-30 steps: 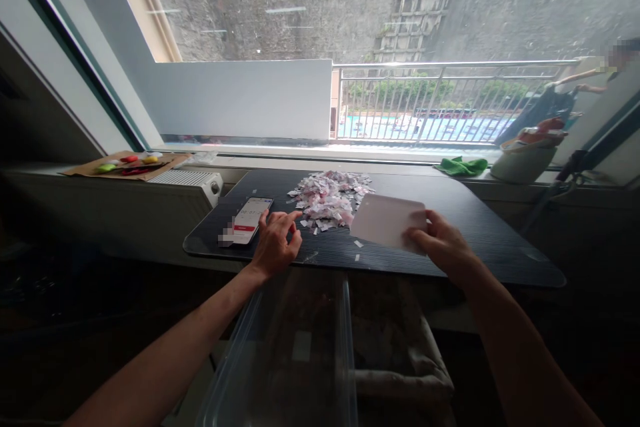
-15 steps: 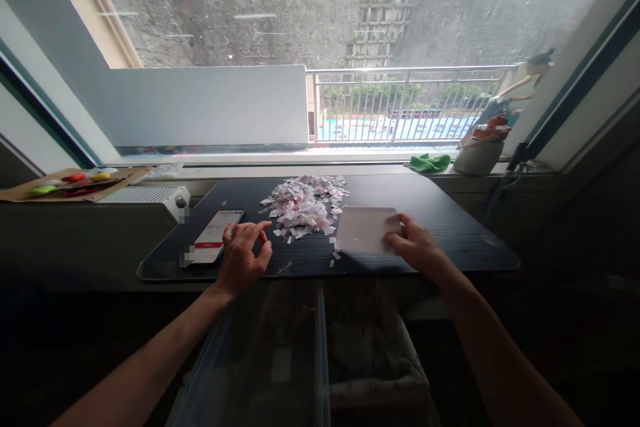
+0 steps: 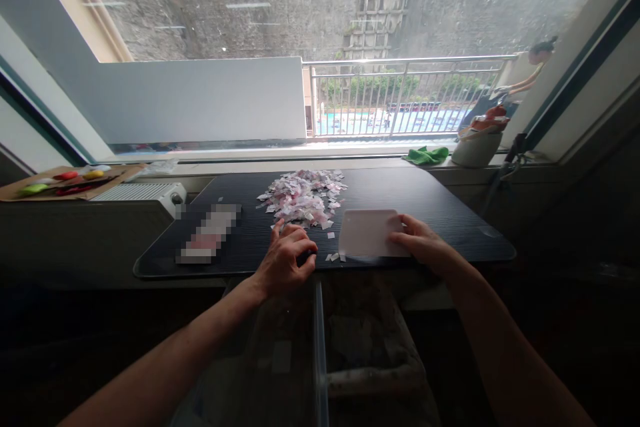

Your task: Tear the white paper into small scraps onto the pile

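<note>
A heap of small white and pinkish paper scraps (image 3: 303,197) lies on the dark table (image 3: 425,213). My right hand (image 3: 417,238) grips the right edge of a flat white plastic scraper (image 3: 369,232), with thumb on the near side. The scraper stands tilted at the table's front, right of the heap. A few loose scraps (image 3: 335,257) lie by its lower left corner. My left hand (image 3: 287,255) is in front of the heap with nothing visible in it. Its fingers are bent and its thumb is apart; the index finger points toward the scraps.
A phone (image 3: 207,233), blurred out, lies at the table's left. On the sill are a green cloth (image 3: 427,156) and a pale pot (image 3: 477,149). Colourful items rest on cardboard (image 3: 30,177) at far left. Below is a clear plastic bin (image 3: 320,347). A person (image 3: 530,80) is beyond the window.
My left hand has moved right, from beside the phone to the front of the heap. The scraper in my right hand has shifted only slightly. The view has tilted a little.
</note>
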The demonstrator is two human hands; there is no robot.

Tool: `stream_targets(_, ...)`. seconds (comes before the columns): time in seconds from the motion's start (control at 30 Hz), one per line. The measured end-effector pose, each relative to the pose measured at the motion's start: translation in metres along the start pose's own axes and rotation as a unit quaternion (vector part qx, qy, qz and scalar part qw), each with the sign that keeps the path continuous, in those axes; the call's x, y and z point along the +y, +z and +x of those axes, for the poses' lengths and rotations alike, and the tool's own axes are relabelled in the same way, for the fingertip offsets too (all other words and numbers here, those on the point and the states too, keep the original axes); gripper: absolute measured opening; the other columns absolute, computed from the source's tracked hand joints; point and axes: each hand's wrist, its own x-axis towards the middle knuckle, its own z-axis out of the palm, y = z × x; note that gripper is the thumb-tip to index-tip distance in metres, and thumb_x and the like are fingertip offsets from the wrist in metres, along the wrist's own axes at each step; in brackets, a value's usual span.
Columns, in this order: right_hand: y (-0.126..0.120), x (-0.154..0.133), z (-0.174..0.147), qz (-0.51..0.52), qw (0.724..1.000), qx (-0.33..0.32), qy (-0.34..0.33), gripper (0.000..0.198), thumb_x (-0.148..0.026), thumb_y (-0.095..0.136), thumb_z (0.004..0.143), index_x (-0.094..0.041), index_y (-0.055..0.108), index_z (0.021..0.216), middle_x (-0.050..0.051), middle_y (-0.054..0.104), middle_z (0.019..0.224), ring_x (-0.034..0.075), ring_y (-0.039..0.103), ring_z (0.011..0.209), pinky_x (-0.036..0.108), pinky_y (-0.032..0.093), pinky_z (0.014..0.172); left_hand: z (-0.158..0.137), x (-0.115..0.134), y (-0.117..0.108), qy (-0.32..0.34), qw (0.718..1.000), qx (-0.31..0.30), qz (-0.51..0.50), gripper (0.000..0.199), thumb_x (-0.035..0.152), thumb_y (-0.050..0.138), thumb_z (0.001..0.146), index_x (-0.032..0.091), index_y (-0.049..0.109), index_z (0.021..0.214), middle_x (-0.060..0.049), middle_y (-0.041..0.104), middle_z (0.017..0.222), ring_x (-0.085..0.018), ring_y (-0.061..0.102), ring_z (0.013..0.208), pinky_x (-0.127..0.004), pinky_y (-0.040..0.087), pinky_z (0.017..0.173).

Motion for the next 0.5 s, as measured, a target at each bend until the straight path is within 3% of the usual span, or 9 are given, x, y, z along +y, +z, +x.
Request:
stream_targets(0.13,-0.004,0.005,0.003,0.017,1.0,0.022,-0.005,0.037,-0.024,0.062,0.059,-0.02,0.056,0.096,0.002,0.068,0.082,0.017,0.063,0.074,0.025,0.05,0.063,-0.002,-0.002,0.003,-0.012,1.0,0.01,-0.011,0.009,0.02,0.056,0.076,0.021,0.065,0.078,-0.001,0.065,0.081,-0.02,0.057,0.093,-0.052,0.016,0.113)
stream_targets(0.3,0.003,0.004,0.012,0.009,0.999,-0.004,-0.038,0.034,-0.024,0.062,0.059,-0.02,0.057,0.093,0.002,0.067,0.082,0.017,0.063,0.075,0.026,0.051,0.064,-0.003,-0.002,0.002,-0.005,1.0,0.022,-0.004,0.01,0.02,0.055,0.076,0.021,0.064,0.08,-0.001,0.065,0.08,-0.021,0.057,0.094,-0.053,0.016,0.113)
stream_targets(0.5,0.013,-0.002,0.024,0.012,0.998,0.042,-0.05,0.031,-0.017,0.06,0.06,-0.02,0.056,0.09,0.0,0.067,0.08,0.014,0.062,0.071,0.022,0.05,0.06,-0.003,-0.001,0.003,-0.009,1.0,0.025,-0.012,0.012,0.019,0.053,0.076,0.021,0.062,0.083,-0.002,0.065,0.08,-0.022,0.056,0.095,-0.054,0.019,0.11)
